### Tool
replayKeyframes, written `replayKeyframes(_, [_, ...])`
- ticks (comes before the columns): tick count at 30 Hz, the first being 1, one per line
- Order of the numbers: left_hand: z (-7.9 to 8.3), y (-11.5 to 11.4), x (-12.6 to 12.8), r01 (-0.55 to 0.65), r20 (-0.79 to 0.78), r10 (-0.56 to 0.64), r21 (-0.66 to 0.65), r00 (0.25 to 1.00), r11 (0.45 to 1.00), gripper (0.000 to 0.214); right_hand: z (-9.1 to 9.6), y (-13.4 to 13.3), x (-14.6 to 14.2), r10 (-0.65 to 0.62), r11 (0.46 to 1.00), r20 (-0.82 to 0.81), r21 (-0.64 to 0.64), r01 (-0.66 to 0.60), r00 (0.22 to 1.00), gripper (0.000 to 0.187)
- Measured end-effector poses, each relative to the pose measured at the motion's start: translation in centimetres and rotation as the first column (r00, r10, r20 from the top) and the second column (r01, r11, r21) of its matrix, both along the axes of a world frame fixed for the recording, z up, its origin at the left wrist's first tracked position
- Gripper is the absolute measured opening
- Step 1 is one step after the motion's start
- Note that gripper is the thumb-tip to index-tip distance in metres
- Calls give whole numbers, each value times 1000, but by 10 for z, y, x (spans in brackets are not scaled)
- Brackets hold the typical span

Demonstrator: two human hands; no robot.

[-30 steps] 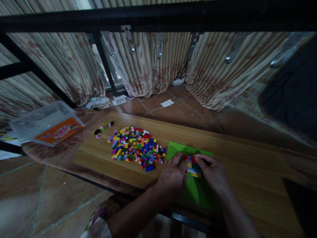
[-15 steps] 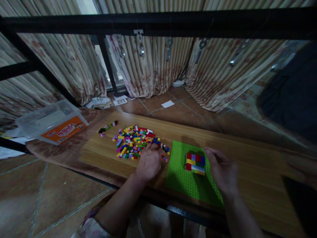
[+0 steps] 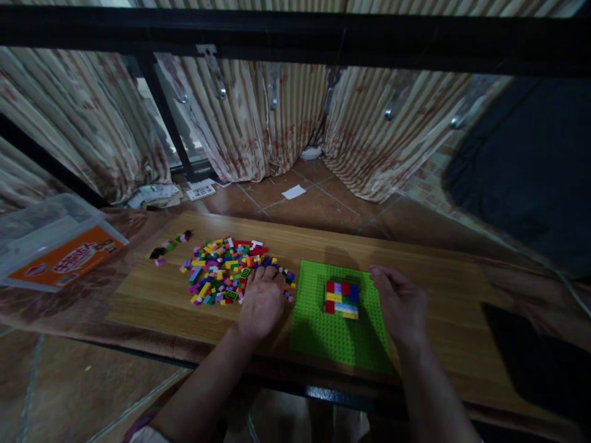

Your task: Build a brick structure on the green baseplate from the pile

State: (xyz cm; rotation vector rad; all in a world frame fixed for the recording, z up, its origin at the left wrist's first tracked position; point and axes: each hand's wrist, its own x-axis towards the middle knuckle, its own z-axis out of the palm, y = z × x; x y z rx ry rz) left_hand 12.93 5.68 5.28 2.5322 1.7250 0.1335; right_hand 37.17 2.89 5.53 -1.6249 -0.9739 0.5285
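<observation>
A green baseplate lies on a wooden board, with a small block of coloured bricks built on its middle. A pile of loose coloured bricks is spread to its left. My left hand rests palm down on the right edge of that pile, fingers curled over the bricks; what they grip is hidden. My right hand sits at the right edge of the baseplate, fingers loosely bent and apart, touching the plate's rim and holding nothing.
A clear plastic box with an orange label stands at the far left. A few stray bricks lie left of the pile. A black metal bar crosses overhead. Curtains hang behind, and a dark cloth is at right.
Both hands left the brick block on the baseplate. My left hand moved left onto the brick pile; my right hand drew back to the plate's right edge. The view shifted slightly.
</observation>
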Motion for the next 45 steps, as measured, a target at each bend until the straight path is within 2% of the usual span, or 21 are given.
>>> replayKeyframes(4, [-1, 2, -1, 9, -30, -9, 17, 1000, 1000, 23, 0, 1, 2, -20, 1000, -11, 10, 20, 1000, 30])
replayKeyframes(15, [-3, -4, -5, 9, 21, -11, 62, 1000, 998, 17, -2, 1, 0, -8, 1000, -45, -6, 7, 999, 28])
replayKeyframes(23, [3, -4, 2, -32, 40, 31, 17, 999, 999, 18, -2, -1, -5, 17, 999, -34, -33, -18, 999, 27])
replayKeyframes(33, [-4, -3, 5, -42, -9, 43, 14, 999, 999, 24, -5, -1, -5, 16, 998, -13, -68, -17, 1000, 28])
replayKeyframes(37, [-2, -2, 4, -60, -5, 60, -1, 998, 998, 25, -5, -2, -4, 22, 998, -11, -54, -23, 1000, 27])
replayKeyframes(40, [5, -1, 0, -67, 101, 66, 3, 993, 998, 22, -4, -2, -5, 34, 999, -11, -36, -34, 999, 25])
replayKeyframes(42, [11, -2, -1, -77, 267, 89, -55, 960, 996, 19, -2, -4, -10, 81, 997, -5, -8, -81, 997, 23])
replayKeyframes(45, [18, -5, 2, 18, 565, 131, -250, 815, 968, 16, 3, -8, -21, 254, 966, 39, 44, -256, 966, 18])
